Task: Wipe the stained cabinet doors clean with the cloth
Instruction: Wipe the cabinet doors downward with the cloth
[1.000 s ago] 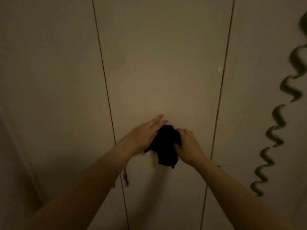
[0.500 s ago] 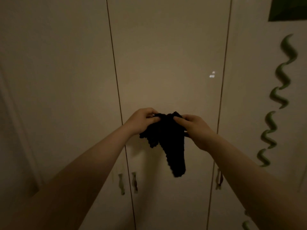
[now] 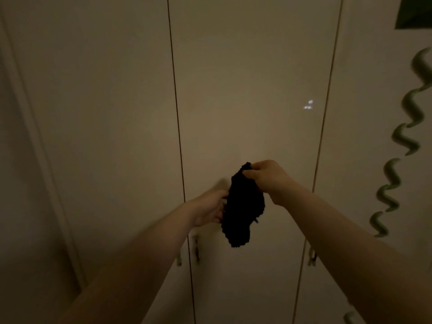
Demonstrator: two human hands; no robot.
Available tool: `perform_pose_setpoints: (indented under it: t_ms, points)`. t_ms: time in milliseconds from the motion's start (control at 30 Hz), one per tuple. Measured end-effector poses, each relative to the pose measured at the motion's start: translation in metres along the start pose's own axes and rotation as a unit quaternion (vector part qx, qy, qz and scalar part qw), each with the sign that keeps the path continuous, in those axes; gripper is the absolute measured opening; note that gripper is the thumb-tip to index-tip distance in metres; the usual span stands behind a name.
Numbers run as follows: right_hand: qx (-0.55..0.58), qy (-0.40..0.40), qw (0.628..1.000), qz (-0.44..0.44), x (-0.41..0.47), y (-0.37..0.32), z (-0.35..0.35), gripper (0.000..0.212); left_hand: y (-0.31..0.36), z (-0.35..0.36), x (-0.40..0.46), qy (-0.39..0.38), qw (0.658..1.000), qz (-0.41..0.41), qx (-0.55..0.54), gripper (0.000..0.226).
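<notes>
Right hand (image 3: 268, 177) pinches the black cloth (image 3: 243, 206) by its top corner; left hand (image 3: 209, 210) grips the lower edge. Cloth hangs off the middle cabinet door (image 3: 247, 90) behind, not against it. Risk: loose bunched cloth slips mid-regrip, or wipes unevenly.

2 bare forearms, no sleeves, no gloves

Three doors (image 3: 247, 90), one cloth (image 3: 243, 206), two hands (image 3: 268, 178).
</notes>
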State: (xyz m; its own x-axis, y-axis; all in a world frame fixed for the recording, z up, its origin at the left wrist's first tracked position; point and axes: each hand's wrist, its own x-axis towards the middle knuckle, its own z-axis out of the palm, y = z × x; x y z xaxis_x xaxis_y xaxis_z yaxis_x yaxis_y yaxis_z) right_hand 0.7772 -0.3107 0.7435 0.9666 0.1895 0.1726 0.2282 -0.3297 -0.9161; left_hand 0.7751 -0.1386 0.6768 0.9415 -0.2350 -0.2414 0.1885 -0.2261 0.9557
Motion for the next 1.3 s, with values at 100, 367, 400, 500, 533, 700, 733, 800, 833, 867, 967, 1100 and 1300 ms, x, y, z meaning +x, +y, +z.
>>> perform_pose_setpoints:
  t_ms: [100,367,400,500,533,700,733,800,833,867,967,1100,1300]
  points:
    - [-0.017,0.007,1.0,-0.008,0.002,-0.001,-0.004,0.032,0.0,-0.002,-0.003,-0.042,0.998,-0.041,-0.036,0.05]
    - [-0.154,0.044,0.987,-0.031,0.009,0.003,-0.01,0.031,0.006,-0.017,-0.017,0.117,0.988,0.081,-0.059,0.032]
    - [-0.163,0.039,0.985,-0.039,0.008,0.002,-0.009,0.031,0.008,-0.019,-0.02,0.14,0.984,0.1,-0.052,0.028]
    - [-0.223,0.012,0.972,-0.079,0.007,-0.002,-0.001,0.03,0.017,-0.026,-0.028,0.215,0.965,0.153,-0.005,0.026]
    - [-0.247,0.006,0.965,-0.09,0.005,-0.004,0.004,0.031,0.019,-0.029,-0.03,0.235,0.957,0.168,0.014,0.025]
    - [-0.249,-0.058,0.96,-0.118,-0.003,-0.008,0.028,0.03,0.023,-0.049,-0.043,0.305,0.934,0.183,0.042,0.012]
    - [-0.264,-0.066,0.954,-0.126,-0.002,-0.007,0.034,0.028,0.021,-0.055,-0.045,0.316,0.929,0.185,0.059,0.013]
    - [-0.314,-0.05,0.935,-0.156,0.004,-0.005,0.047,0.024,0.017,-0.069,-0.049,0.343,0.903,0.196,0.171,0.016]
    - [-0.343,-0.03,0.922,-0.175,0.007,-0.004,0.054,0.023,0.014,-0.075,-0.05,0.357,0.876,0.2,0.254,0.019]
    - [-0.377,-0.006,0.906,-0.193,0.01,-0.004,0.061,0.025,0.012,-0.081,-0.052,0.368,0.843,0.204,0.336,0.021]
    - [-0.476,0.079,0.841,-0.247,0.019,-0.006,0.08,0.031,0.007,-0.096,-0.061,0.404,0.741,0.199,0.498,0.027]
    - [-0.483,0.121,0.836,-0.231,0.028,-0.019,0.107,0.026,0.014,-0.119,-0.073,0.46,0.64,0.203,0.581,0.026]
    - [-0.173,0.11,0.976,-0.08,0.044,-0.041,0.153,0.033,0.013,-0.151,-0.076,0.452,0.651,0.22,0.569,0.03]
